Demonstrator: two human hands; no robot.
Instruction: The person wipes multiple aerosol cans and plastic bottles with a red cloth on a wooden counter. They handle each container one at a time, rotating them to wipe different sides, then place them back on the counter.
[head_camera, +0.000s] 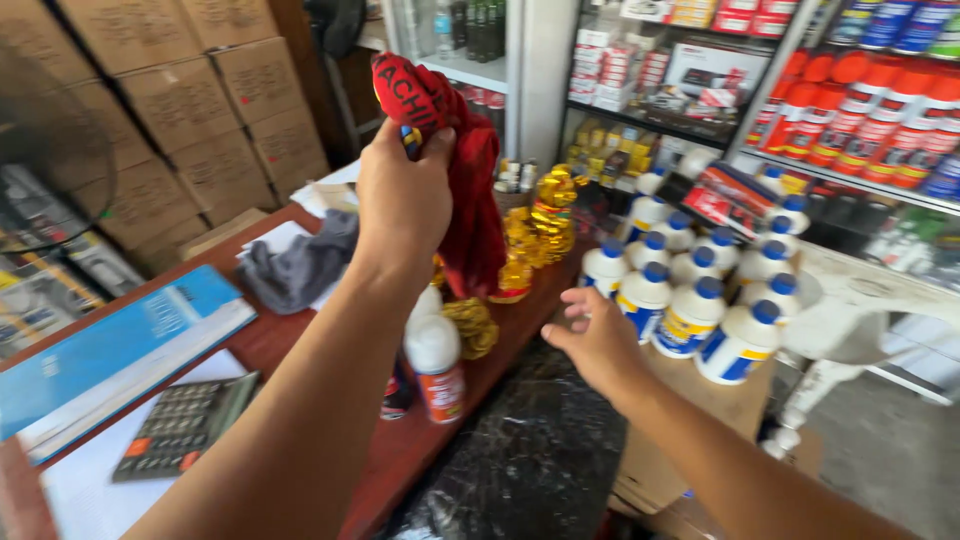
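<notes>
My left hand (402, 198) is raised above the counter and grips a red cloth (462, 170) that hangs down from it. My right hand (597, 340) reaches forward with fingers apart, holding nothing, close to a group of white glue bottles with blue caps (690, 295) standing on a cardboard box (700, 400). Below the cloth stand a white bottle with an orange label (437, 365) and several gold coils (535, 235).
The red wooden counter (290, 340) carries a blue book (110, 350), a calculator (185, 425), white paper and a grey rag (300, 265). A black plastic bag (520, 460) lies beside it. Stacked cartons (190, 100) stand at the left. Shelves of red spray cans (870, 120) stand right.
</notes>
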